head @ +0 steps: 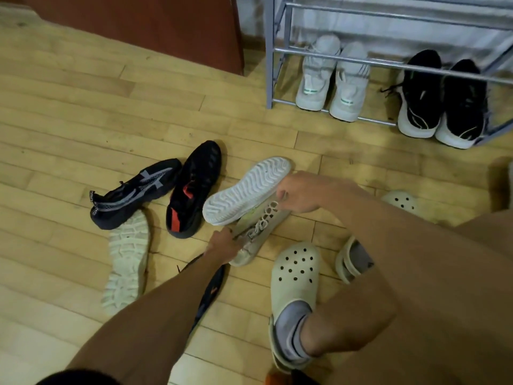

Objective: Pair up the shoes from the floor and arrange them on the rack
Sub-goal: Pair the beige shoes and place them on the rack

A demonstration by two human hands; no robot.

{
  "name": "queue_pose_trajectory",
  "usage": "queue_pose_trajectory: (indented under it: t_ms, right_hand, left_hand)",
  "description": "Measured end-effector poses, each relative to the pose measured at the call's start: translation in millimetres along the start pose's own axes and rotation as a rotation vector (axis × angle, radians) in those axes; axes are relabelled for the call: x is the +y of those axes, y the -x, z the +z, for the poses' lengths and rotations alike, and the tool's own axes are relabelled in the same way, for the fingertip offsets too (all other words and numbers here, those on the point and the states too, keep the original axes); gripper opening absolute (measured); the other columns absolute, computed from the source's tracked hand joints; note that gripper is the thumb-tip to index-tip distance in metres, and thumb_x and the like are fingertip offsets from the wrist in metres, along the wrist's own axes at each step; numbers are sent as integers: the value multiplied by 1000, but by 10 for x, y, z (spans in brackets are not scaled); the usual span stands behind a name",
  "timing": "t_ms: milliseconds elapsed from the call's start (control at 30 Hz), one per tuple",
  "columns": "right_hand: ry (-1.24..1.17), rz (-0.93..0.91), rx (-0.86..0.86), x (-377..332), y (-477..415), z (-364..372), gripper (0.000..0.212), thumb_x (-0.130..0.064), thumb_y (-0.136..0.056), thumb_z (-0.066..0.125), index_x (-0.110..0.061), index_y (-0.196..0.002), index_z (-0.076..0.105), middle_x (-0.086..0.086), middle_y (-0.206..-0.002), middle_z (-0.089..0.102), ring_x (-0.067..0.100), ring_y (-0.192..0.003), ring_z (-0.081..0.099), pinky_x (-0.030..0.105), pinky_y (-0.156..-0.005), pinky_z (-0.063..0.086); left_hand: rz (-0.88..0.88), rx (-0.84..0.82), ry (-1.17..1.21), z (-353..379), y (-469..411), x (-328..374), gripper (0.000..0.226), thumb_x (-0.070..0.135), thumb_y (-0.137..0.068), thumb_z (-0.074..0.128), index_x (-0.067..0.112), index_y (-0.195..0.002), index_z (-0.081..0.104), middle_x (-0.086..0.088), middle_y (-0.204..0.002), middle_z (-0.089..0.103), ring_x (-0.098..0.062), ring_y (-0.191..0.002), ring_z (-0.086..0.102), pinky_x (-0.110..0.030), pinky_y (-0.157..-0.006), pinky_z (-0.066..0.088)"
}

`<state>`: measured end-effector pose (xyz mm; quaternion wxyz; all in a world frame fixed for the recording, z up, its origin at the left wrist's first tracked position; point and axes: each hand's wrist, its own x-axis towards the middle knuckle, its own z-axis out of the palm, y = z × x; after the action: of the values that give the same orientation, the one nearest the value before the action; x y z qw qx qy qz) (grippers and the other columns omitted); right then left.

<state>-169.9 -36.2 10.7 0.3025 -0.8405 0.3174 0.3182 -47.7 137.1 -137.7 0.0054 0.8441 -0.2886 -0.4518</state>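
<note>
Beige sneaker [259, 232], on the floor [83, 134]: our left grip [222, 245] clamps its heel at 7 o'clock. Sole-up sneaker [247, 190], touching it at 11 o'clock: our right grip [299, 193] curls round its 3 o'clock edge.

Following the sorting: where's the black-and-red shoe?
In the head view, the black-and-red shoe lies on the floor left of centre, between the grey-striped black sneaker on its left and the upturned white-soled sneaker on its right.
</note>
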Motion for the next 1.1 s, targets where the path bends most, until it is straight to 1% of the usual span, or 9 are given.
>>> queue_pose_trajectory:
  t_ms: [67,167,300,467,633,800,900,967,1100]
  right_hand:
    - [-18,5,-7,43,18,-8,35,-22,-95,55,-1,-122,63,18,-128,62,31,-116,60,44,-100,49]
    - [-30,10,-10,49,59,-26,36,-23,-95,55,-2,-123,63,19,-129,62,32,-118,59,44,-100,49]
    - [-39,6,6,14,137,-41,33,-21,-95,54,-4,-123,62,16,-130,62,30,-119,59,42,-100,49]
    - [-20,25,26,-27,266,24,33,-21,-96,52,-7,-124,62,13,-129,63,29,-119,59,41,-100,48]
    - [19,13,23,-134,414,72,35,-25,-93,56,-8,-122,63,14,-125,64,30,-114,61,43,-98,50]
    - [-137,18,45,-289,527,37,39,-35,-93,57,-10,-122,62,7,-106,66,20,-90,64,33,-77,56]
    - [-318,-1,28,-412,641,-15,53,-47,-92,55,-9,-129,55,10,-121,63,23,-104,65,38,-90,56]
    - [-470,-31,43,-527,759,-84,57,-49,-90,57,-10,-131,54,12,-124,63,24,-105,65,36,-90,55]
    - [-625,-101,196,-633,1097,-316,46,-36,-87,67,-16,-127,54,8,-120,65,21,-96,70,35,-86,58]
  left_hand:
    - [-13,-13,39,-46,-20,39,38,36,-84,63,5,-105,58,-12,-100,62,-26,-90,60,-33,-67,43]
    - [-44,-82,95,-59,-6,82,21,21,-77,71,5,-84,60,-13,-84,61,-24,-77,57,-32,-64,40]
    - [-86,-199,340,82,152,98,36,18,-72,77,10,-58,46,-7,-61,42,-18,-55,37,-29,-54,31]
    - [-47,-166,497,-18,337,58,20,16,-74,77,-1,-77,66,-14,-73,57,-22,-65,52,-31,-63,44]
    - [13,-135,534,-348,674,-48,36,16,-78,75,-14,-96,67,-10,-67,61,-16,-56,56,-20,-51,51]
    - [152,-108,594,-738,1134,-173,20,11,-77,76,2,-93,71,-6,-83,71,-12,-66,67,-18,-54,54]
    - [259,-43,643,-1025,1367,-118,17,11,-75,77,14,-91,70,1,-83,74,-13,-77,69,-18,-57,55]
    - [320,1,654,-1227,1519,-16,15,12,-76,77,15,-90,71,5,-77,75,-12,-74,70,-21,-61,57]
    - [447,64,650,-1606,1832,280,14,19,-76,77,16,-89,71,5,-80,77,-9,-75,73,-19,-60,56]
